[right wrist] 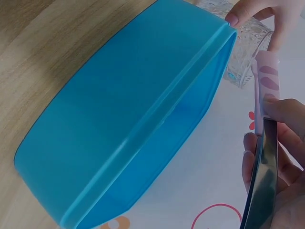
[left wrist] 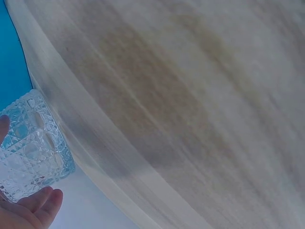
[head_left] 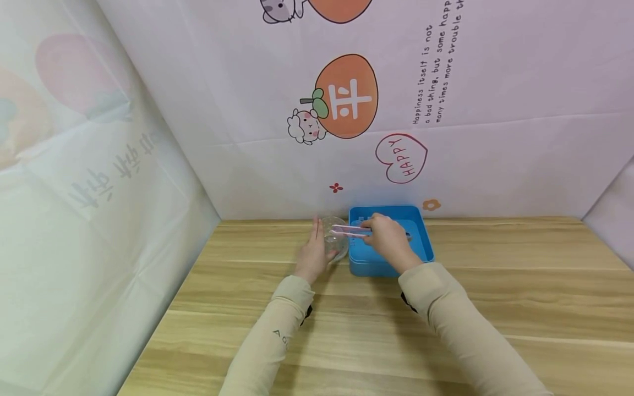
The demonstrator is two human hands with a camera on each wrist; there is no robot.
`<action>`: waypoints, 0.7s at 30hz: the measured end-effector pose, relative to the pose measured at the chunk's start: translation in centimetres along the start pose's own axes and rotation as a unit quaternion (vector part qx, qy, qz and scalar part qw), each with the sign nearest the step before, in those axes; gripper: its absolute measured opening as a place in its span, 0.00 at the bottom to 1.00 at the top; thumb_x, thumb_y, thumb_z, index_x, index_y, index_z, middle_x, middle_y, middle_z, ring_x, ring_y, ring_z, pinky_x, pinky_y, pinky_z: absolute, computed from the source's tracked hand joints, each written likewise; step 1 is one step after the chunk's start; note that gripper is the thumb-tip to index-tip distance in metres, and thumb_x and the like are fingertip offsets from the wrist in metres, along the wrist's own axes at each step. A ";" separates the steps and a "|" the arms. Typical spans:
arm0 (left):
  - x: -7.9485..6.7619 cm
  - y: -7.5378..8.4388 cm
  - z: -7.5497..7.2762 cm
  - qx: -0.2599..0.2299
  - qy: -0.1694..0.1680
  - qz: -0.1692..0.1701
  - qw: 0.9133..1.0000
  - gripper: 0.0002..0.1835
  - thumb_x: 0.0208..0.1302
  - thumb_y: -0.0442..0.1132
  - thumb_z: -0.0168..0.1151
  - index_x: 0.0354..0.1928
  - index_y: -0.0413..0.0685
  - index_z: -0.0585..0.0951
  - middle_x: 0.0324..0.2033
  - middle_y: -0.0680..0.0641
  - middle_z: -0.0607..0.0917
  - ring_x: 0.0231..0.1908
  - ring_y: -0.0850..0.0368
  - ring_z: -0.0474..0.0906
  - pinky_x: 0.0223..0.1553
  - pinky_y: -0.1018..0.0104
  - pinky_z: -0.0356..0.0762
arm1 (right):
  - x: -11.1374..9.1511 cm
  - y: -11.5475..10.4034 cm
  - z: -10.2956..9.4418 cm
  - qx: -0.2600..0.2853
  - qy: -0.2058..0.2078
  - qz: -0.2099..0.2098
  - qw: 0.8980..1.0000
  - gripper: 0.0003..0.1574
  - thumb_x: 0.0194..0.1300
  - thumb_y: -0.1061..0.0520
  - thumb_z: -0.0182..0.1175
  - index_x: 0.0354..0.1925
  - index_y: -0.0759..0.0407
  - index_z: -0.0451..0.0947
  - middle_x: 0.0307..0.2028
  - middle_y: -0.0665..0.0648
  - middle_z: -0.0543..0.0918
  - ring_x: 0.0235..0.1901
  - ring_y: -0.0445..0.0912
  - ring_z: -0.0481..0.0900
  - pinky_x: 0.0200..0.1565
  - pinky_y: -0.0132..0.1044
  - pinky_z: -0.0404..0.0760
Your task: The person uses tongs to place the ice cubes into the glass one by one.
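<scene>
Pinching one pair of tongs (right wrist: 268,86), the right grip (head_left: 390,239) partly hides one box (head_left: 373,268), the left grip (head_left: 313,252) clasping one glass (left wrist: 35,152).

The tabletop (head_left: 356,335) is pale wood, or a wood-look surface, with darker brown grain streaking across it from side to side and soft shadows on it. Toward its far edge sits an open-topped blue box (head_left: 373,268) with rounded corners, and just left of that a clear patterned glass (head_left: 340,246).
</scene>
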State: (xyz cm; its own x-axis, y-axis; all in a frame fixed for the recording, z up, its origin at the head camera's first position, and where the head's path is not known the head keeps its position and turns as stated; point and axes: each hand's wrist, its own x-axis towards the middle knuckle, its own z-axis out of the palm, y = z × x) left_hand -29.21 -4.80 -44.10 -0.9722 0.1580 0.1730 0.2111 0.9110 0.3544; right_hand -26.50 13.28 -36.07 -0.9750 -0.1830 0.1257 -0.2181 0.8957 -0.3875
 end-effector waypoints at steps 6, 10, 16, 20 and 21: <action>0.0 0.0 0.0 0.001 -0.001 0.001 1.000 0.50 0.59 0.52 0.64 0.73 0.39 0.48 0.75 0.44 0.47 0.27 0.52 0.79 0.28 0.67 0.78 | 0.0 0.1 0.1 -0.003 -0.006 0.007 1.000 0.23 0.56 0.58 0.68 0.52 0.59 0.81 0.45 0.62 0.81 0.37 0.52 0.79 0.36 0.43 0.81; -0.1 0.0 -0.1 -0.003 -0.001 0.003 1.000 0.50 0.59 0.52 0.64 0.73 0.39 0.48 0.75 0.44 0.46 0.26 0.52 0.79 0.27 0.67 0.77 | 0.0 0.2 0.2 -0.007 -0.003 0.005 1.000 0.25 0.56 0.57 0.68 0.53 0.59 0.80 0.46 0.62 0.81 0.40 0.54 0.80 0.38 0.46 0.82; -0.1 0.1 -0.1 -0.008 -0.003 0.000 1.000 0.50 0.59 0.51 0.65 0.73 0.38 0.48 0.75 0.44 0.46 0.26 0.51 0.79 0.27 0.68 0.77 | 0.1 0.6 0.0 -0.007 0.001 0.001 1.000 0.30 0.55 0.56 0.68 0.56 0.63 0.77 0.48 0.65 0.77 0.40 0.54 0.80 0.40 0.47 0.83; -0.1 0.1 -0.2 -0.010 -0.007 -0.005 1.000 0.50 0.59 0.51 0.65 0.73 0.39 0.47 0.75 0.45 0.45 0.24 0.53 0.77 0.26 0.69 0.76 | 0.0 1.0 -0.4 0.006 0.012 0.003 1.000 0.31 0.56 0.56 0.67 0.56 0.66 0.75 0.49 0.66 0.76 0.41 0.56 0.80 0.40 0.48 0.83; -0.1 0.2 -0.2 -0.010 -0.008 -0.007 1.000 0.50 0.59 0.51 0.65 0.74 0.39 0.48 0.75 0.45 0.45 0.24 0.54 0.76 0.26 0.69 0.76 | 0.0 1.2 -0.5 0.010 0.015 0.005 1.000 0.31 0.56 0.56 0.67 0.56 0.66 0.75 0.50 0.67 0.76 0.41 0.56 0.80 0.40 0.48 0.83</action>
State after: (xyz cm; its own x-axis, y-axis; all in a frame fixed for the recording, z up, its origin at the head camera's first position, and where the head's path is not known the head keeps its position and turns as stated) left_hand -29.04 -4.74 -43.89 -0.9765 0.1517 0.1534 0.1995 0.9055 0.3746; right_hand -26.70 14.54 -36.05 -0.9756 -0.1611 0.1494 -0.2091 0.8895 -0.4063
